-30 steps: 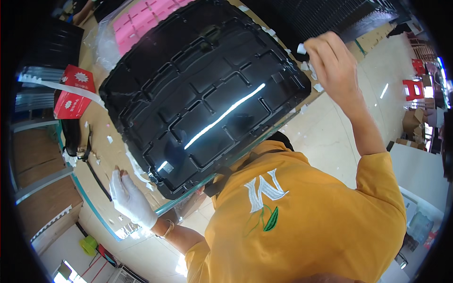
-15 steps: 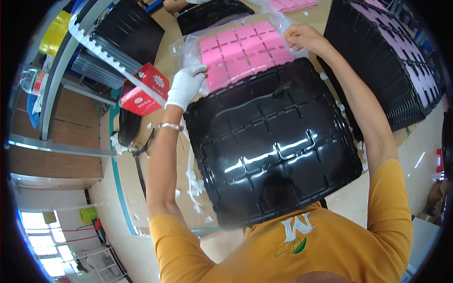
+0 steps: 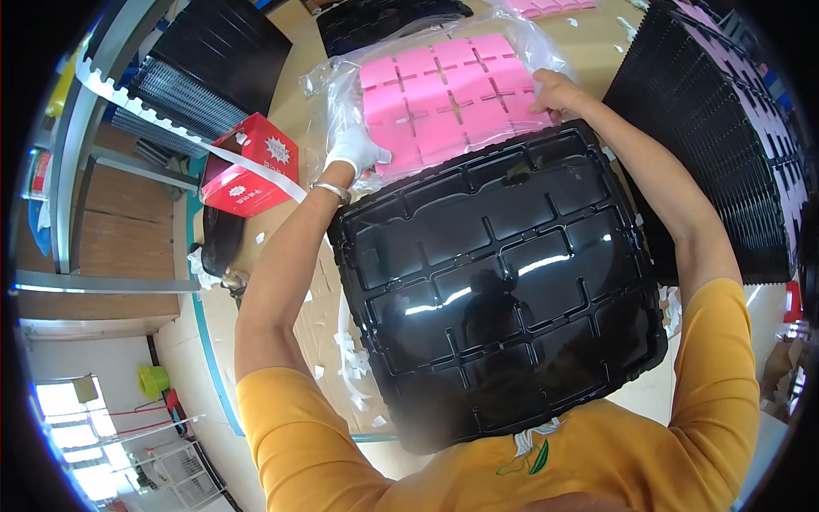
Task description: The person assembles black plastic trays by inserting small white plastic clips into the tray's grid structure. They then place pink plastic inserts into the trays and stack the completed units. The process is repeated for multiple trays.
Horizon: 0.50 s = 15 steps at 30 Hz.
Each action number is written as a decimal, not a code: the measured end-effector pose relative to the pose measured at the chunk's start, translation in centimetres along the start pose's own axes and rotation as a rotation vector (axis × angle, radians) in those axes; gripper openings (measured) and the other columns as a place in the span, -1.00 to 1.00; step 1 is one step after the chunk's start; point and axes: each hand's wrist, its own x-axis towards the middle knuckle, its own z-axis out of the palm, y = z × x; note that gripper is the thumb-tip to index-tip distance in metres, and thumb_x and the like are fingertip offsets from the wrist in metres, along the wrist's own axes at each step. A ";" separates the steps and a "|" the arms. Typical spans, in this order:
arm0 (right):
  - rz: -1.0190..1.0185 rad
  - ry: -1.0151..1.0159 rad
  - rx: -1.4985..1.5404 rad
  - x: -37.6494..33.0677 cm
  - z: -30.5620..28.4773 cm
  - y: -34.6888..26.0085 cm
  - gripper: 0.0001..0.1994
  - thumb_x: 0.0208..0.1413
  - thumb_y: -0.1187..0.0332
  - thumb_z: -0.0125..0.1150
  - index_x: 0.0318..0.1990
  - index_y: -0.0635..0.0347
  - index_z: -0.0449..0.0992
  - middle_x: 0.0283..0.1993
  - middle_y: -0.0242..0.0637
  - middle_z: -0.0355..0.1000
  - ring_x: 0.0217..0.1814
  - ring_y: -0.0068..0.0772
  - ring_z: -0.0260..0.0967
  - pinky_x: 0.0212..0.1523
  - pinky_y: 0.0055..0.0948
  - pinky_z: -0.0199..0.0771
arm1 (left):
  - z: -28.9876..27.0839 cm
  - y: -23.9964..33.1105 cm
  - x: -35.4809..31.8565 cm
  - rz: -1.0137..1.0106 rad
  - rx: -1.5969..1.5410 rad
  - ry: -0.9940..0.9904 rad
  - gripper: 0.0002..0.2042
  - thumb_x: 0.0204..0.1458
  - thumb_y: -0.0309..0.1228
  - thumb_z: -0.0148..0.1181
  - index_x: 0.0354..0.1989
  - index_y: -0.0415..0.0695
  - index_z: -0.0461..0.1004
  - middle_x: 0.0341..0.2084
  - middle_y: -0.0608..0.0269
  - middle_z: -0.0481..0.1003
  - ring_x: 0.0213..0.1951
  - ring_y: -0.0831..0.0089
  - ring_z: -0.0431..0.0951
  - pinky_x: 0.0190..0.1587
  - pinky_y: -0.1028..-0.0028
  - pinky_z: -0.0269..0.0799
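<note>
A pink slotted sheet [image 3: 431,111] lies in a clear plastic bag [image 3: 343,102] on the far side of a glossy black moulded tray [image 3: 503,282]. My left hand [image 3: 357,152], in a white glove, grips the sheet's near left corner, thumb on top. Bare, my right hand [image 3: 559,94] has its fingers closed at the sheet's right edge, where the bag bunches up. The tray leans close against my body, its far edge just short of the sheet. Fingertips under the sheet are hidden.
Tall stacks of black trays stand at right [image 3: 717,128] and back left [image 3: 209,68]. A red box [image 3: 250,166] sits left, crossed by a white notched strip [image 3: 171,128]. White scraps [image 3: 351,358] litter the cardboard-covered table [image 3: 281,247]. Another black tray [image 3: 375,24] lies at the back.
My right hand has come nearer, from the bag's edge onto the pink sheet's right edge. My left hand has slid to the near left corner. The black tray now appears lower in view.
</note>
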 end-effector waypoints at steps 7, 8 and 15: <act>0.040 0.034 -0.082 0.8 -1.0 0.0 -0.84 -0.03 0.40 0.36 -0.39 0.30 0.54 -0.55 -0.20 0.47 -0.64 -0.37 0.42 -0.65 -0.39 0.47 | -1.6 0.9 -0.9 -0.070 -0.040 0.033 -0.77 -0.08 -0.34 0.18 -0.52 -0.28 0.59 -0.70 0.13 0.55 -0.66 0.37 0.59 -0.50 0.42 0.52; 0.025 0.030 -0.090 0.7 -1.3 -0.1 -0.85 0.00 0.38 0.34 -0.40 0.28 0.53 -0.57 -0.24 0.45 -0.64 -0.42 0.41 -0.66 -0.42 0.45 | -1.7 0.9 -1.0 -0.073 -0.064 0.053 -0.77 -0.07 -0.32 0.17 -0.51 -0.27 0.60 -0.69 0.12 0.56 -0.64 0.36 0.60 -0.47 0.41 0.53; 0.051 -0.041 -0.017 1.0 -2.1 -1.1 -0.90 0.05 0.37 0.27 -0.38 0.18 0.51 -0.61 -0.37 0.40 -0.67 -0.53 0.34 -0.66 -0.51 0.42 | -2.5 0.8 -0.4 0.023 0.211 0.249 -0.75 0.00 -0.29 0.13 -0.38 -0.22 0.63 -0.58 0.12 0.59 -0.58 0.34 0.61 -0.46 0.42 0.50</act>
